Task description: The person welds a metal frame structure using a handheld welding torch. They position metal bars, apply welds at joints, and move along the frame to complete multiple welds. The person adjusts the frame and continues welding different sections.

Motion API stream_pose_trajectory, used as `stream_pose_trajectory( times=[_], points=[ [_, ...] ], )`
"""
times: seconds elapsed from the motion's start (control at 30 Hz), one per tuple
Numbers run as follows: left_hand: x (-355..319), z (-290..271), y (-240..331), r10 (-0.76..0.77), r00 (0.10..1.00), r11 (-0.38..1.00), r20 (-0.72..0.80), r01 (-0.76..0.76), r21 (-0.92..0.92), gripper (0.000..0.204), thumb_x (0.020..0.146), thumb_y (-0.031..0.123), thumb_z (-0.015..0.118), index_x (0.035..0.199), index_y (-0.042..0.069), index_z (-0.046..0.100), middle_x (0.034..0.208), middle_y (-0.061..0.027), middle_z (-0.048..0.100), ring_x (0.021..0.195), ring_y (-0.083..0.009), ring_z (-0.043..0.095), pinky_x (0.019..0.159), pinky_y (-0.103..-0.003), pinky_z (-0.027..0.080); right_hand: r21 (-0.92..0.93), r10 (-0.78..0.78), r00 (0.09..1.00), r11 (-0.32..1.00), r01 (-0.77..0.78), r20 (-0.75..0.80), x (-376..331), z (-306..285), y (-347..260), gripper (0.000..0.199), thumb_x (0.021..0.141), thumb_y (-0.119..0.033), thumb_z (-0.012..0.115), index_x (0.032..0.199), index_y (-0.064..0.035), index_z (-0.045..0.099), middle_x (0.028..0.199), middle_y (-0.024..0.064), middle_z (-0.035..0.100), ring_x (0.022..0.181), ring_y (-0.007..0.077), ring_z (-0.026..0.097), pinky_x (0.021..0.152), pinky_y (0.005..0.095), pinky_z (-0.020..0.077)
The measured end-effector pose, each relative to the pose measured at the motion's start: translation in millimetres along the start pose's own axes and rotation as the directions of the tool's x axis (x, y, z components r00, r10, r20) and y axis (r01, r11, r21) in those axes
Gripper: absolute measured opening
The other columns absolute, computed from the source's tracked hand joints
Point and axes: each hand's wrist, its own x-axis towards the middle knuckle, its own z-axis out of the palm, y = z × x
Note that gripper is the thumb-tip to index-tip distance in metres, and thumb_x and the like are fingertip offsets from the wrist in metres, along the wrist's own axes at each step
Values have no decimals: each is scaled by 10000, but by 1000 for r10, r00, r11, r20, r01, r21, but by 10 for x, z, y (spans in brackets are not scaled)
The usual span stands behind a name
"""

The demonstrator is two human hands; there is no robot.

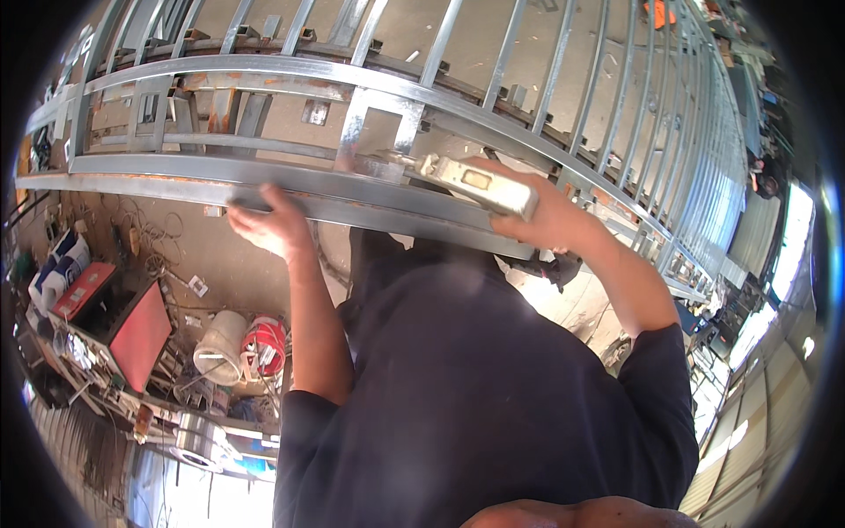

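Note:
A long grey steel tube (387, 211) runs across in front of me along the near side of a metal frame (308, 69). My left hand (275, 231) is closed around its near edge, thumb over the upper face; the fingers are slightly blurred. My right hand (546, 211) is wrapped around a pale, boxy hand tool (482, 183) with a narrow tip pointing left. That tip lies over the tube, close to a short upright piece (352, 128) of the frame. Its exact kind is not clear, and my palm hides part of it.
Parallel bars (554, 66) of the frame stretch away to the far right. Lower left are a red-panelled box (141, 334), a pale bucket (220, 346), a red bucket (264, 346) and scattered cables. An orange item (658, 13) lies on the floor beyond the frame.

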Motion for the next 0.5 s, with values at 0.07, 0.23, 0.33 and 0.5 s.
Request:
stream_pose_trajectory(
  times=[0.07,0.23,0.33,0.5],
  points=[
    [102,-57,207,-480,855,830,193,515,-213,874,1033,576,566,1587,-75,385,1477,-332,524,1358,-501,542,1082,-583,514,171,39,997,984,-50,69,314,-27,174,790,841,-161,777,1585,-159,512,1295,133,729,1128,264,702,1049,356,525],
    [198,101,406,-722,529,443,446,849,-289,856,1083,646,369,1524,-80,480,1421,-275,628,1167,-405,685,963,-509,583,234,107,975,960,-153,196,851,35,533,609,789,-214,786,1358,-42,654,1171,85,741,1052,200,687,956,339,546],
    [184,90,538,-744,520,398,420,850,-346,805,1078,631,369,1507,-32,528,1393,-224,662,1145,-367,696,923,-490,599,260,115,952,946,-192,285,982,-10,482,607,780,-197,767,1356,-39,655,1137,77,731,999,189,676,898,336,555],
    [183,135,442,-746,543,428,386,835,-347,786,1074,614,365,1502,-24,534,1374,-219,668,1105,-361,705,849,-486,617,265,140,948,939,-218,286,1079,-5,383,493,769,-160,735,1237,-17,677,925,40,683,812,145,620,734,325,531]
  ],
)
